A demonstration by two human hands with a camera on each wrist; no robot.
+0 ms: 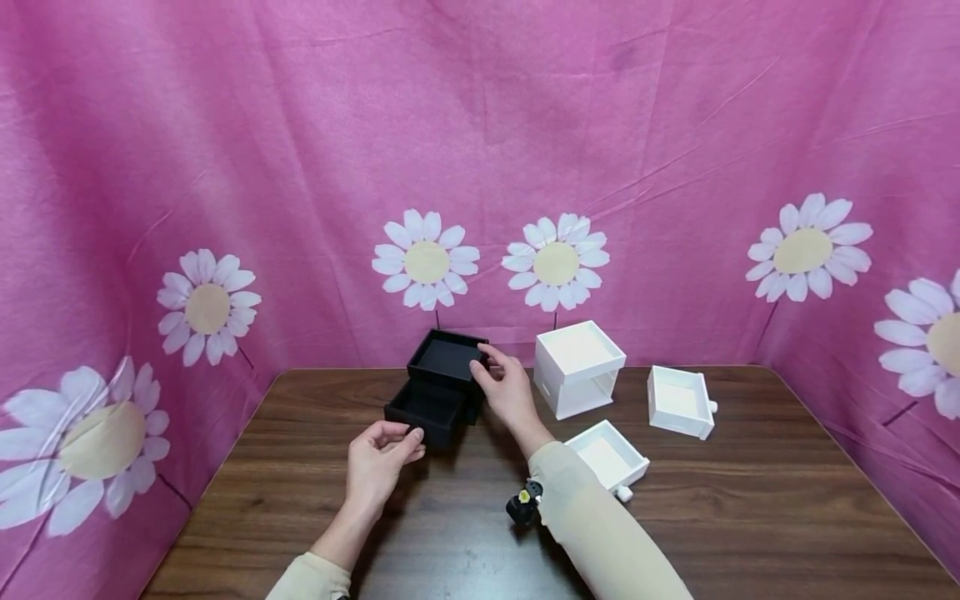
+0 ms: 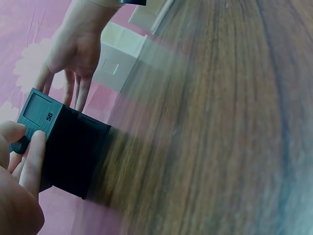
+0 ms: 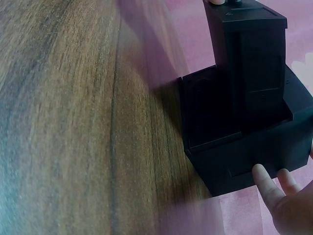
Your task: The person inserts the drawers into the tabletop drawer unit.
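A black box (image 1: 447,353) stands at the back of the table, with a black drawer (image 1: 426,408) sticking far out of its upper front. My left hand (image 1: 375,467) pinches the knob on the drawer's front; in the left wrist view that drawer (image 2: 41,115) bears a small number by the thumb and finger. Around the box's right side and top edge, my right hand (image 1: 508,393) holds the box. From the right wrist view, the box's body (image 3: 254,166) has fingertips of my right hand (image 3: 288,200) on its side, and the drawer (image 3: 254,68) juts from its opening.
Right of the black box stands a white box (image 1: 577,367) with an open front. One white drawer (image 1: 609,457) lies near my right forearm, another white drawer (image 1: 678,402) farther right. A pink curtain with flowers hangs behind the wooden table (image 1: 720,517).
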